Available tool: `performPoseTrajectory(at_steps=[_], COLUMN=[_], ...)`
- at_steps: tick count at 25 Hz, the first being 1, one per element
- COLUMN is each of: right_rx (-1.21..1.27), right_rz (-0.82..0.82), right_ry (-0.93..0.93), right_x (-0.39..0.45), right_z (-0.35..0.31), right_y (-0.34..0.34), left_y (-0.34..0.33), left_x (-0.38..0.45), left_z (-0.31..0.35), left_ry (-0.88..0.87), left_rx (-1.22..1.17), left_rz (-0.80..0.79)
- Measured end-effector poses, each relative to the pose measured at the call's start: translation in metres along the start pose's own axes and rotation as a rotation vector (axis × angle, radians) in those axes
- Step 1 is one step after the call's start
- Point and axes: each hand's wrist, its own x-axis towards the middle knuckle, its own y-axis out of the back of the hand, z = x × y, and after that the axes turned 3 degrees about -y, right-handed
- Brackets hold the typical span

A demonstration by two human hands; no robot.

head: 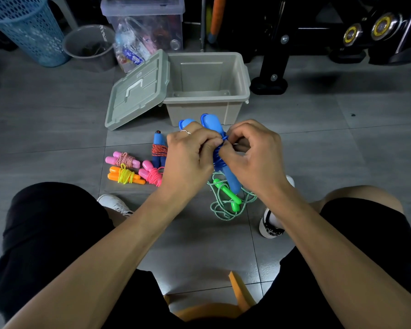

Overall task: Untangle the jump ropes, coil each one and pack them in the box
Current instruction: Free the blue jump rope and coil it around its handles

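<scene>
Both hands hold a blue jump rope (214, 125) above the floor, its two light-blue handles side by side and its blue cord wound around them. My left hand (188, 157) grips the handles. My right hand (252, 153) pinches the cord at the wrap. Below them a green jump rope (228, 198) lies loose and tangled. To the left lie coiled ropes: a pink-handled one with striped cord (122, 159), an orange one with yellow cord (125, 176), a pink one with pink cord (152, 174), and a dark-blue-handled one with red cord (157, 148). The grey box (243, 77) stands open behind.
The box's lid (135, 91) leans against its left side. Behind are a clear storage bin (145, 17), a grey bucket (90, 43), a blue mesh basket (26, 27) and black gym equipment (342, 32). My knees and white shoes flank the ropes; an orange stool (211, 307) is under me.
</scene>
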Motion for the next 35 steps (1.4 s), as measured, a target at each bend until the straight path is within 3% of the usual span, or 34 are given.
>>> performPoseTrajectory(at_steps=[4,12,14,16,18,20,22,25,30,35], right_rx=[0.067,0.306,0.334,0.410,0.498,0.475,0.316,0.089,0.047,0.043], right_rz=[-0.007,-0.096,-0.079,-0.069,-0.090,-0.127,-0.182,-0.331,-0.452,-0.490], right_ry=[-0.020,-0.171,-0.234,-0.310,-0.361,-0.382,-0.385,-0.318,-0.213,-0.154], right_x=[0.003,0.005,0.005,0.006,0.006,0.005,0.006,0.006,0.003,-0.002], right_z=[0.002,0.002,0.003,0.003,0.004,0.006,0.009,0.013,0.008,0.002], right_y=[0.001,0.012,0.009,0.008,0.009,0.009,0.007,0.005,0.000,-0.017], left_y=[-0.004,-0.005,-0.010,-0.011,-0.006,-0.004,-0.006,-0.003,0.003,-0.001], left_x=[-0.004,-0.006,-0.010,-0.008,-0.001,0.002,0.003,0.005,0.005,0.008], left_z=[-0.001,-0.005,0.000,-0.003,-0.003,-0.004,-0.002,-0.004,-0.008,-0.026], left_ry=[-0.049,0.016,0.140,0.400,0.739,0.928,0.911,0.886,1.015,1.183], left_rx=[0.119,-0.040,-0.030,-0.082,-0.427,-0.786,-0.676,-0.571,-0.580,-0.694], left_rz=[0.051,0.119,0.182,0.217,0.093,-0.099,-0.158,-0.087,-0.117,0.139])
